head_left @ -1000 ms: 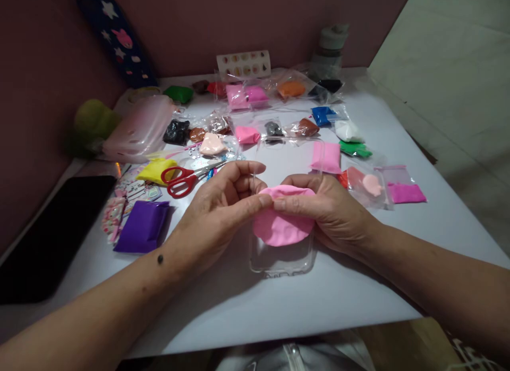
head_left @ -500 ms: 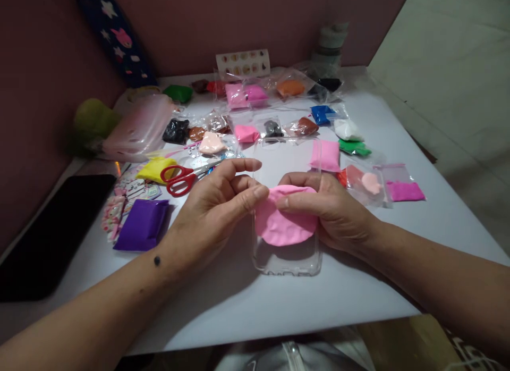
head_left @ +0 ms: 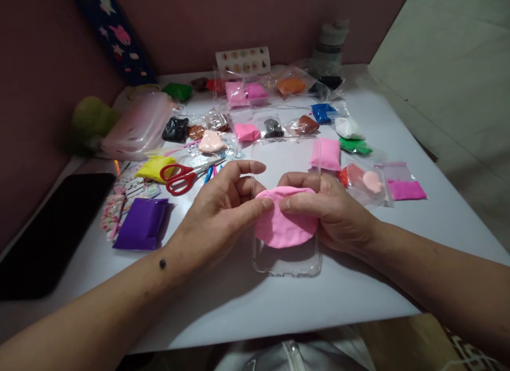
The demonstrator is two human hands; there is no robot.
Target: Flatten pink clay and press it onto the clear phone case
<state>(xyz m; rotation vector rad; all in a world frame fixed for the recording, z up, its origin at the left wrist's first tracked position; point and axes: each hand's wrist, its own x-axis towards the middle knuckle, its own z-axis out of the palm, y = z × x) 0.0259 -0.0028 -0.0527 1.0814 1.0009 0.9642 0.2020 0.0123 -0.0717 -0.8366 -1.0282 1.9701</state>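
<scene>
A flattened round of pink clay (head_left: 285,230) is held up between my two hands, over a clear phone case (head_left: 287,266). My left hand (head_left: 229,201) pinches the clay's upper left, thumb on the front face, index finger stretched out above. My right hand (head_left: 330,206) grips its upper right side, thumb on the front and fingers behind. The two thumbs nearly meet near the top edge. Through the case the white table shows. Whether the clay touches the case, I cannot tell.
Red-handled scissors (head_left: 181,177), a yellow packet (head_left: 155,169) and a purple packet (head_left: 141,224) lie left, beside a black phone (head_left: 56,233). Several bagged clay pieces, such as a pink packet (head_left: 326,154), spread behind my hands. A bottle (head_left: 330,47) stands at the back.
My left thumb has slid right and down onto the clay's front face, closer to the right thumb. My right hand keeps its grip.
</scene>
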